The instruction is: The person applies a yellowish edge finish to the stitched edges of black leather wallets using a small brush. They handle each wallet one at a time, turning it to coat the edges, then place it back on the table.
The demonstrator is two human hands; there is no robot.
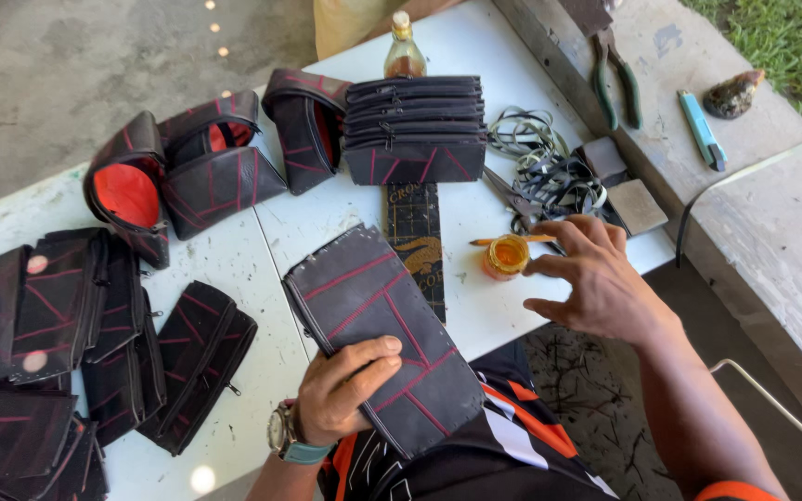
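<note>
Left hand [343, 388] grips black pouch [384, 336]; right hand [588, 276] hovers, fingers spread, beside glue jar [506, 255].

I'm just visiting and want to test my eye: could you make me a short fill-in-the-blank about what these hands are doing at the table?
1. The left hand holds a black pouch with ____ stitching.
2. The right hand reaches toward a small ____ jar.
3. The pliers have ____ handles.
4. The watch is on the ____ wrist.

Missing words: red; orange; green; left

pouch [384, 332] at table [475, 46] front edge — jar [505, 256] right, pouch stack [415, 130] behind.
</note>
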